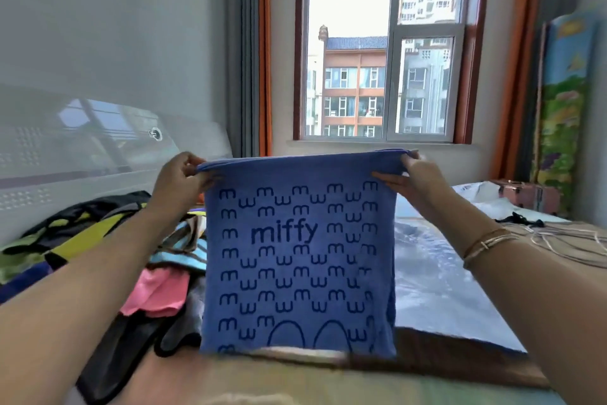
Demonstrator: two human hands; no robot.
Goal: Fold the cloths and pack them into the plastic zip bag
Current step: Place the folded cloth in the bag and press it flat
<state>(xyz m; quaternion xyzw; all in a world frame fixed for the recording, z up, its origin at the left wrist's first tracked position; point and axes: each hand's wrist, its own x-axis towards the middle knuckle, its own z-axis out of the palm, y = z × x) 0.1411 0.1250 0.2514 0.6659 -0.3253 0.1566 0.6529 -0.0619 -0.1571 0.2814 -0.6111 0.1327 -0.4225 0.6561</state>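
Observation:
A blue towel (297, 256) printed with "miffy" and rows of dark marks hangs upright in front of me, doubled over along its top edge. My left hand (179, 179) pinches its top left corner. My right hand (415, 176) pinches the top right corner. The towel's bottom edge reaches the bed surface. The clear plastic zip bag (437, 270) lies flat on the bed to the right, partly hidden behind the towel.
A heap of loose cloths (98, 240), among them pink, yellow-black and striped ones, lies on the left of the bed. White cords (565, 237) and a dark item lie at the right. A small case (528, 196) and a window stand beyond.

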